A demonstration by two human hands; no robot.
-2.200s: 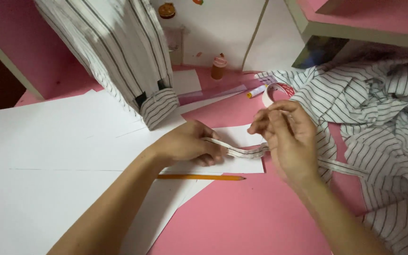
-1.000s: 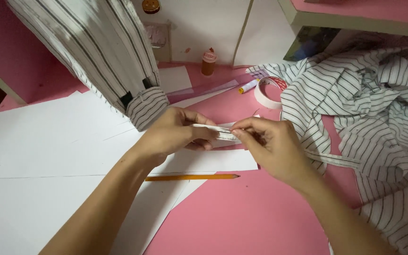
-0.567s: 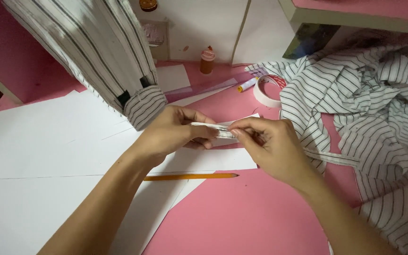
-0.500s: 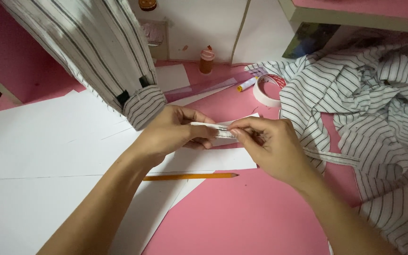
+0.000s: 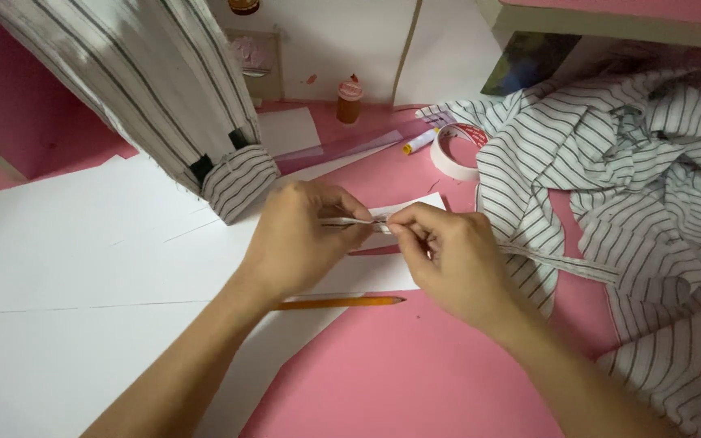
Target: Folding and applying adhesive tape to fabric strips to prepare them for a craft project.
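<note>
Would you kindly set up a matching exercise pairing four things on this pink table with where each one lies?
Things:
1. pencil
2. tape roll
3. fabric strip
4. small bottle

Places:
A. pinched between both hands
B. at the back, by the white wall
C. on white paper, below the hands
D. beside the striped cloth heap

Pairs: 1-C, 2-D, 3-A, 4-B

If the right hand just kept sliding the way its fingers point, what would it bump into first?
The right hand points left, pinching a striped fabric strip. Straight on, it would almost at once meet the left hand, which pinches the same strip; their fingertips look nearly touching, though depth is hard to judge.
</note>
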